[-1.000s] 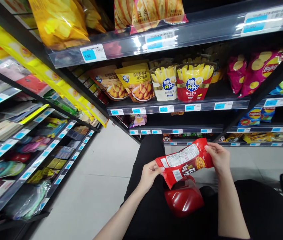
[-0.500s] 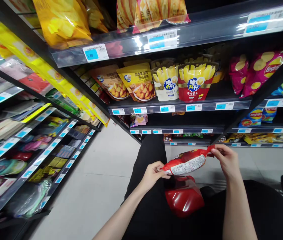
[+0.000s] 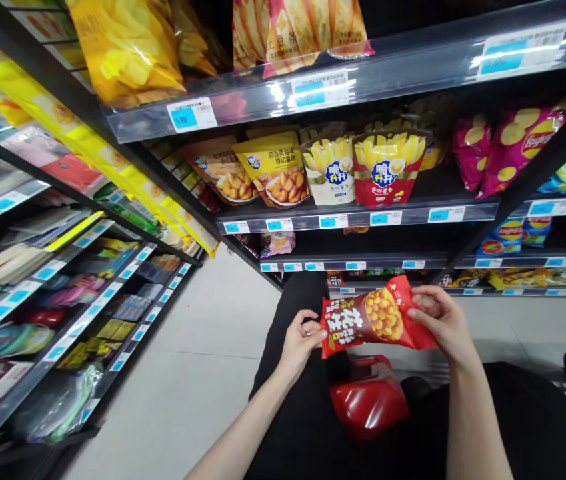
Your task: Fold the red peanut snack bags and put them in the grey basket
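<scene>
In the head view, the left hand [image 3: 299, 345] pinches one end of a red snack packet [image 3: 357, 319]; the right hand [image 3: 443, 323] grips the other end; the packet's pictured front faces the camera; it is held above a shiny red object [image 3: 370, 400]; beyond, pouches [image 3: 387, 170] stand on a shelf [image 3: 415, 213].

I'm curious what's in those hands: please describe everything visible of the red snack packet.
The red snack packet looks like glossy film, with a dark brown middle, white and yellow lettering and a picture of round golden pieces. The left hand pinches one end, the right hand the other, holding it crosswise in the air, picture side facing us. It looks plump; no tear shows, though both ends are partly covered.
</scene>
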`<state>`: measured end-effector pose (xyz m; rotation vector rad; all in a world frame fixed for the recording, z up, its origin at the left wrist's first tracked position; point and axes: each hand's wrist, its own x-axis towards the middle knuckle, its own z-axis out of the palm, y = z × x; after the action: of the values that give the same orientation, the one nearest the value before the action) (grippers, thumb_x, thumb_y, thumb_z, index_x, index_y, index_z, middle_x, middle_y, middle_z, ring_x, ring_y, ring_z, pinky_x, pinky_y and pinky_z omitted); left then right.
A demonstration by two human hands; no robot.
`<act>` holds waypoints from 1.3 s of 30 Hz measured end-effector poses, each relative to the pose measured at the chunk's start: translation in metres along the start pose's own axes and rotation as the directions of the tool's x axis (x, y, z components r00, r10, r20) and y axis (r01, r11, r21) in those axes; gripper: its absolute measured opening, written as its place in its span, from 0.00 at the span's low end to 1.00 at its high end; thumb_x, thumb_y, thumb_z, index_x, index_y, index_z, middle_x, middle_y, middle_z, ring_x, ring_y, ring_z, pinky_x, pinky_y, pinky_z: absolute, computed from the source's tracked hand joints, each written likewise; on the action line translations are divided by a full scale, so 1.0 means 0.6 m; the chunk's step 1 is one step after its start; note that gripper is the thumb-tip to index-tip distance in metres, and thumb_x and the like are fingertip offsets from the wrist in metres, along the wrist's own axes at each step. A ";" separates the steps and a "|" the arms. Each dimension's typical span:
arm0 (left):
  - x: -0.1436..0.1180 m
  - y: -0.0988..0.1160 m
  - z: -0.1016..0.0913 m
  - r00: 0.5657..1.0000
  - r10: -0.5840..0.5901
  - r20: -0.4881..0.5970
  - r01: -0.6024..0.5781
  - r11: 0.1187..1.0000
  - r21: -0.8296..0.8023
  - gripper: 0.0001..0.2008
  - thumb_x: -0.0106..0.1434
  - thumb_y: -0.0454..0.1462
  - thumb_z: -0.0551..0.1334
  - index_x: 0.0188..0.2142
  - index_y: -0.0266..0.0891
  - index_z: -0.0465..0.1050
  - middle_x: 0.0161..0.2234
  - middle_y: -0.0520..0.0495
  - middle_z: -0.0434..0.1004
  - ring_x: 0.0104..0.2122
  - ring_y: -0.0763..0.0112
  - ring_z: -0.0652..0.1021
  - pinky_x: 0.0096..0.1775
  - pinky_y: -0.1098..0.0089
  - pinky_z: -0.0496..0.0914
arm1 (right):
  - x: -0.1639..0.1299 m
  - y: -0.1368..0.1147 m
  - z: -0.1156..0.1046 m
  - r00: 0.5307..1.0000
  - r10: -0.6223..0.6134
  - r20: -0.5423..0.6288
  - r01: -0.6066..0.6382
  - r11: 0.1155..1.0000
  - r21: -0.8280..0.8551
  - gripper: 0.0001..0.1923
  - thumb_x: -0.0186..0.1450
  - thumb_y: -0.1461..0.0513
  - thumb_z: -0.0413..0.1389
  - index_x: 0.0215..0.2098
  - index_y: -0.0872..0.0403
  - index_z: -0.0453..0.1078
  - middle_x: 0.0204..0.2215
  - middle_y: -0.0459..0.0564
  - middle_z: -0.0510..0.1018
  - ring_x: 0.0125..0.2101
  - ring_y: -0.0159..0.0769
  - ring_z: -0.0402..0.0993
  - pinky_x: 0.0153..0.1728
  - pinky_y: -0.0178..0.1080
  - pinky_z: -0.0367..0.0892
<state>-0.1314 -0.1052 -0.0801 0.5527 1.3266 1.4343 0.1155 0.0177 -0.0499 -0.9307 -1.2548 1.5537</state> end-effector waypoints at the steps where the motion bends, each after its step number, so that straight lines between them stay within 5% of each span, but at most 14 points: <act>1: 0.000 0.002 0.000 1.000 -0.005 -0.007 0.005 0.999 -0.054 0.21 0.44 0.35 0.70 0.38 0.38 0.68 0.21 0.57 0.72 0.21 0.76 0.73 0.26 0.74 0.69 | 0.000 -0.001 0.002 0.999 0.046 -0.010 -0.046 0.999 0.025 0.27 0.48 0.58 0.66 0.46 0.46 0.66 0.34 0.46 0.75 0.31 0.35 0.74 0.31 0.37 0.71; 3: 0.000 0.005 0.000 1.000 -0.014 -0.020 0.012 0.994 -0.110 0.25 0.43 0.34 0.71 0.41 0.38 0.68 0.22 0.56 0.71 0.23 0.75 0.74 0.29 0.71 0.71 | 0.002 0.001 0.003 0.992 0.129 0.009 -0.130 0.991 0.040 0.30 0.49 0.56 0.65 0.50 0.46 0.64 0.35 0.47 0.76 0.33 0.38 0.75 0.33 0.41 0.72; 6: -0.003 0.010 0.001 0.999 -0.024 -0.020 0.021 0.990 -0.136 0.21 0.45 0.35 0.70 0.40 0.34 0.71 0.26 0.52 0.74 0.26 0.74 0.75 0.32 0.72 0.71 | 0.006 0.011 0.003 0.981 0.185 0.057 -0.184 0.983 -0.024 0.21 0.50 0.54 0.64 0.40 0.53 0.72 0.31 0.51 0.78 0.34 0.43 0.75 0.34 0.42 0.72; 15: -0.008 0.015 0.003 0.998 0.047 -0.038 -0.052 0.986 -0.155 0.09 0.48 0.35 0.69 0.24 0.34 0.70 0.25 0.51 0.75 0.26 0.76 0.74 0.30 0.76 0.68 | 0.012 0.021 0.005 0.989 0.126 -0.073 -0.137 0.976 -0.171 0.14 0.52 0.52 0.61 0.28 0.54 0.71 0.23 0.48 0.78 0.24 0.36 0.73 0.23 0.34 0.67; 22: -0.008 0.009 0.001 0.994 0.021 0.112 -0.002 0.986 -0.165 0.19 0.51 0.45 0.66 0.41 0.38 0.71 0.37 0.45 0.76 0.35 0.66 0.76 0.38 0.68 0.69 | 0.009 0.016 0.033 0.996 0.087 0.011 -0.085 0.987 -0.138 0.15 0.56 0.49 0.57 0.30 0.52 0.66 0.26 0.46 0.77 0.25 0.35 0.73 0.23 0.33 0.67; 27: -0.020 0.005 -0.006 0.994 0.055 0.099 -0.061 0.996 0.060 0.23 0.52 0.51 0.63 0.38 0.34 0.75 0.33 0.42 0.78 0.33 0.61 0.76 0.38 0.65 0.69 | 0.009 0.017 0.038 0.997 0.078 -0.028 -0.081 0.984 -0.159 0.15 0.54 0.50 0.58 0.28 0.53 0.66 0.23 0.47 0.77 0.23 0.34 0.72 0.23 0.33 0.66; 33: -0.039 0.037 0.004 0.952 0.307 -0.015 -0.264 0.843 0.468 0.19 0.55 0.49 0.60 0.25 0.34 0.76 0.24 0.47 0.76 0.26 0.66 0.74 0.31 0.71 0.67 | 0.019 0.021 0.034 0.966 0.093 -0.243 -0.140 0.973 -0.186 0.19 0.48 0.47 0.61 0.24 0.54 0.69 0.17 0.48 0.75 0.19 0.37 0.71 0.18 0.35 0.65; 36: -0.041 0.041 0.003 0.950 0.301 -0.085 -0.234 0.865 0.445 0.20 0.53 0.50 0.61 0.22 0.34 0.75 0.23 0.47 0.76 0.25 0.66 0.74 0.29 0.71 0.68 | 0.011 -0.004 0.038 0.963 0.093 -0.254 -0.137 0.978 -0.159 0.18 0.48 0.48 0.61 0.24 0.54 0.70 0.19 0.48 0.77 0.20 0.37 0.72 0.20 0.35 0.65; 39: -0.045 0.042 0.008 0.976 0.149 -0.158 -0.105 0.960 0.261 0.22 0.46 0.52 0.65 0.28 0.34 0.75 0.26 0.44 0.78 0.30 0.58 0.76 0.31 0.66 0.71 | -0.025 -0.050 0.039 0.988 0.064 -0.143 -0.090 0.979 -0.181 0.15 0.52 0.50 0.60 0.23 0.54 0.69 0.21 0.47 0.76 0.22 0.35 0.72 0.23 0.33 0.65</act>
<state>-0.1272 -0.1230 -0.0476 0.7005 1.6548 1.4550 0.1038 -0.0015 -0.0157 -1.1990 -1.2953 1.4217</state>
